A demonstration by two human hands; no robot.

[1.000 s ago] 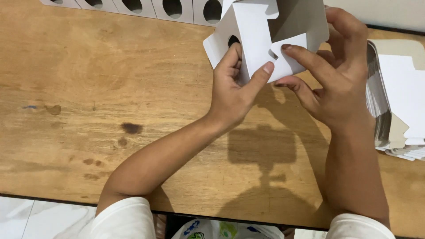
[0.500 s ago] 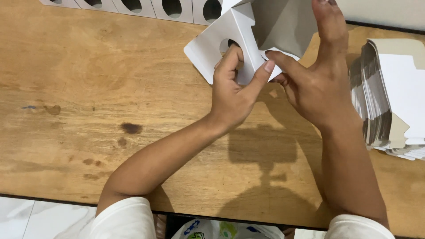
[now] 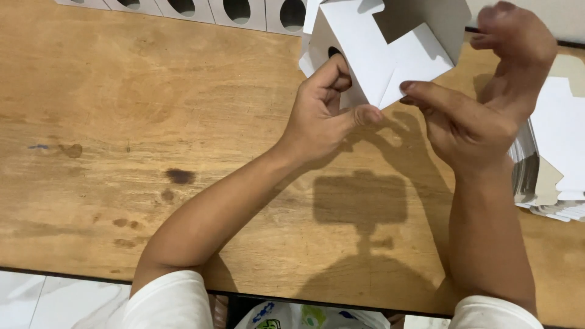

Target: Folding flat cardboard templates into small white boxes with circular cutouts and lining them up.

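Left hand: our left hand [image 3: 320, 116] is clamped on the white cardboard box blank [image 3: 378, 52], thumb pressed along its lower edge and the fingers curled behind the panel that bears an oval cut-out.

Right hand: our right hand [image 3: 481, 103] is spread apart, its forefinger stretched out so that the tip meets the lower corner of the blank's white flap; the other fingers are raised and blurred near the top edge of the view, closed on nothing that we can make out.

Box blank: we hold it half folded in the air above the far part of the wooden table [image 3: 152, 134], its white panels turned toward us and a grey inner face showing at the top, where it runs out of the picture.

Stack: a pile of flat, unfolded blanks [image 3: 557, 152] lies on the table at our right, partly hidden behind the right hand and wrist.

Finished boxes: a row of folded white boxes with oval windows [image 3: 201, 9] stands along the far edge of the table, just left of the blank we hold.

Table: brown wood with dark stains at the left; the shadow of our head camera falls between our forearms.
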